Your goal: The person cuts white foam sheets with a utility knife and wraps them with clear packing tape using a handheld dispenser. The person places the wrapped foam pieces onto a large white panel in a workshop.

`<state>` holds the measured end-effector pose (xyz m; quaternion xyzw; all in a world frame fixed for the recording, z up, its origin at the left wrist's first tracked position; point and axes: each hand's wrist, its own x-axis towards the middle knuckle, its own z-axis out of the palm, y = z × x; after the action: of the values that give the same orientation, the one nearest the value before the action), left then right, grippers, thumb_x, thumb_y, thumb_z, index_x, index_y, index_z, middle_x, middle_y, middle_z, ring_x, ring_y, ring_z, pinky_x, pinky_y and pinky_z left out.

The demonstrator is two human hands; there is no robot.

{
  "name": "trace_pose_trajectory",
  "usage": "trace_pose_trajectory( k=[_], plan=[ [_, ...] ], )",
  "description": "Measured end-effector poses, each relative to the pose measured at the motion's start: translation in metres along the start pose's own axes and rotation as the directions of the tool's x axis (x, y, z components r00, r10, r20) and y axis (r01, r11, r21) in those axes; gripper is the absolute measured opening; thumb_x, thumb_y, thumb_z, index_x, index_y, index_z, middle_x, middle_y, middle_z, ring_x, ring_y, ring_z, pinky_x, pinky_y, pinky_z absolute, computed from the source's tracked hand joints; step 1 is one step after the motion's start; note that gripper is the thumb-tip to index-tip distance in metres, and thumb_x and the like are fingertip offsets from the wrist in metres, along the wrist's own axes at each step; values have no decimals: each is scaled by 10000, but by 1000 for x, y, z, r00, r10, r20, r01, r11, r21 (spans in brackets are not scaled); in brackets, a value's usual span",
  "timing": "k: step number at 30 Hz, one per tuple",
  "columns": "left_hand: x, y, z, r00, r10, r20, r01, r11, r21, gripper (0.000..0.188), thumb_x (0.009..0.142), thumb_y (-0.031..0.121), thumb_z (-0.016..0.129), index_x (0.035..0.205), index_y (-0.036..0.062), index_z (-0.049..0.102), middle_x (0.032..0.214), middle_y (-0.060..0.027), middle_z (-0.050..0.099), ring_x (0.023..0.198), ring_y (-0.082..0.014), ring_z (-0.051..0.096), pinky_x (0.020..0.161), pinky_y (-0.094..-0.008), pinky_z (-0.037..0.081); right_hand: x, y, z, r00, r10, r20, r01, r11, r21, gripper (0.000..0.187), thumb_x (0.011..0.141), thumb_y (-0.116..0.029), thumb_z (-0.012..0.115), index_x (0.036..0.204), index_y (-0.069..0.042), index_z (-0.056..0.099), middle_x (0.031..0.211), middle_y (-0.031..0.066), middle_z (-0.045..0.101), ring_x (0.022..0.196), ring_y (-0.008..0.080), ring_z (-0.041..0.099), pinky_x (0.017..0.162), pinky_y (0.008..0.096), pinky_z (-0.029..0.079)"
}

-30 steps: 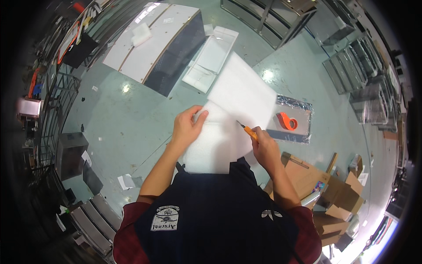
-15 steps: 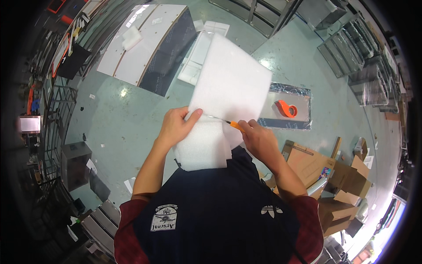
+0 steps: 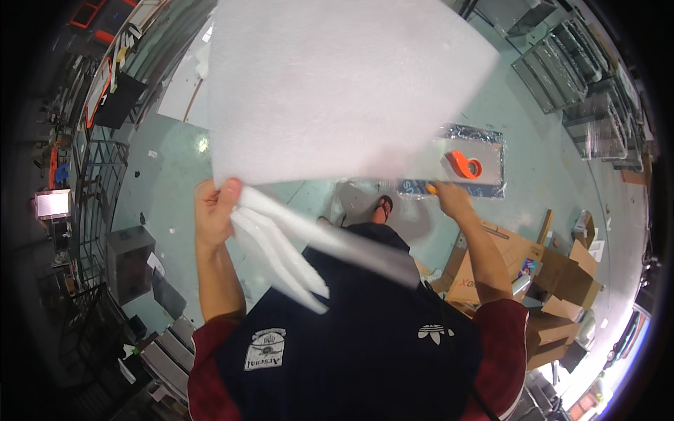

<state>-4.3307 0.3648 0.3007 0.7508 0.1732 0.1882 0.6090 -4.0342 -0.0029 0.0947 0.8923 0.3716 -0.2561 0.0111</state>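
Note:
A big sheet of white foam (image 3: 344, 91) rises in front of me, its left lower corner pinched in my left hand (image 3: 216, 210). From that same hand, narrower folded flaps of white foam (image 3: 281, 256) hang down across my shirt, partly blurred. The frame does not show whether the flaps still join the sheet. My right hand (image 3: 455, 201) is to the right, below the sheet's edge and apart from it. Its fingers are closed on a cutter knife, of which only a bit of the orange handle (image 3: 431, 189) shows; its blade cannot be made out.
An orange tape dispenser (image 3: 463, 165) lies on a film-wrapped panel (image 3: 494, 161) on the floor. Cardboard boxes (image 3: 491, 256) crowd the right side near my elbow. Wrapped metal frames (image 3: 597, 123) stand far right, and a metal rack (image 3: 102, 168) runs along the left.
The foam sheet has come up larger and closer, and its lower part has swung down as loose flaps. My left hand moved left; my right hand with the knife moved right, away from the foam.

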Motion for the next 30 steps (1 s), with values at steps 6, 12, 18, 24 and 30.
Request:
trace_pose_trajectory(
  k=[6, 12, 18, 24, 30],
  plan=[
    [7, -20, 4, 982, -165, -94, 165, 986, -4, 311, 1052, 243, 611, 926, -24, 707, 797, 33, 644, 722, -39, 532, 641, -229, 425, -11, 16, 4, 971, 221, -88, 99, -37, 994, 324, 962, -277, 698, 1141, -32, 585, 895, 106, 708, 494, 162, 569, 434, 297, 419],
    [20, -58, 32, 966, -257, -29, 259, 963, 75, 355, 1063, 278, 582, 925, -22, 711, 763, 40, 622, 687, -46, 519, 634, -228, 426, 6, -70, -48, 950, 276, -142, 194, -170, 966, 306, 879, -163, 812, 994, -65, 546, 697, 21, 577, 431, 91, 449, 396, 250, 352],
    [9, -85, 15, 858, -455, -239, 469, 883, -1, 464, 1074, 394, 534, 922, 4, 733, 768, 2, 656, 681, -70, 559, 633, -247, 449, 92, 3, 75, 788, 593, 166, 181, -480, 858, 267, 893, -89, 786, 956, -80, 527, 649, 4, 494, 463, 112, 442, 417, 265, 382],
    [-14, -110, 33, 614, -626, -481, 553, 776, -303, 540, 1063, 450, 534, 929, -32, 739, 807, -57, 708, 717, -118, 638, 686, -274, 508, 97, 53, 185, 515, 641, 569, -45, -643, 765, 289, 930, -207, 778, 978, -37, 549, 732, 50, 542, 503, 126, 448, 438, 279, 397],
    [-20, -124, 51, 630, -583, -514, 543, 803, -245, 545, 1049, 449, 565, 916, -50, 739, 801, -67, 709, 697, -122, 617, 672, -273, 493, 42, -31, 89, 961, 274, 21, 147, -575, 805, 570, 958, -481, 689, 1211, 20, 585, 712, 33, 550, 490, 89, 450, 411, 236, 360]
  ],
)
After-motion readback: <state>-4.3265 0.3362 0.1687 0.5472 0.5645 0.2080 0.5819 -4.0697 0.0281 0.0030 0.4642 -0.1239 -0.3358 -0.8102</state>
